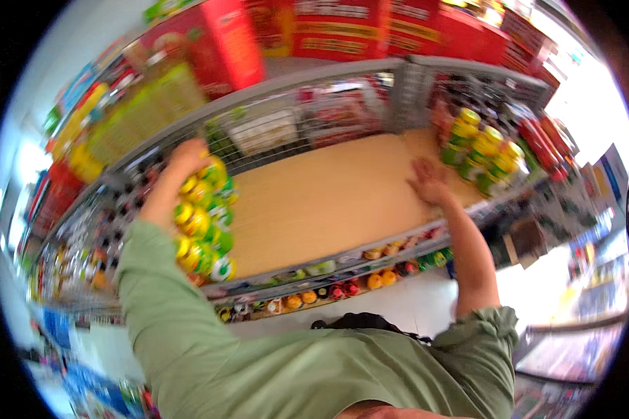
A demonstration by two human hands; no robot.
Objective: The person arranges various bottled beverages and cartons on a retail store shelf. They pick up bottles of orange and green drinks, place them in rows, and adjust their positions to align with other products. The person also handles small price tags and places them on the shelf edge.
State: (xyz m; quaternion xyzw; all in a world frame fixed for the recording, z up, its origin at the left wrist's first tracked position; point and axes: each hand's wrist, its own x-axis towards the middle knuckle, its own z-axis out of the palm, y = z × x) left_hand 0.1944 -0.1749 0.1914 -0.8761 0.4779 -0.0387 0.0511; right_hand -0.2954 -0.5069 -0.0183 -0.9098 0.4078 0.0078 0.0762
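Note:
Yellow-and-green bottles with yellow caps (202, 220) stand packed in rows at the left end of a wood-coloured shelf board (314, 194). My left hand (190, 154) is at the rear of this group, its fingers curled over the top of a back bottle; blur hides their exact hold. Toward the right end of the board, my right hand (428, 180) is spread with its palm down, appearing to rest on the surface. It holds nothing. Just beyond it, a row of three similar yellow-and-green bottles (485, 152) stands near the right edge.
Behind the board runs a wire back panel (241, 141), with packaged goods visible through it. Red cartons (340, 31) line the top. Dark-capped bottles (120, 214) crowd the left, and red bottles (542, 144) lie at the right. Orange-lidded jars (382, 278) fill a lower shelf.

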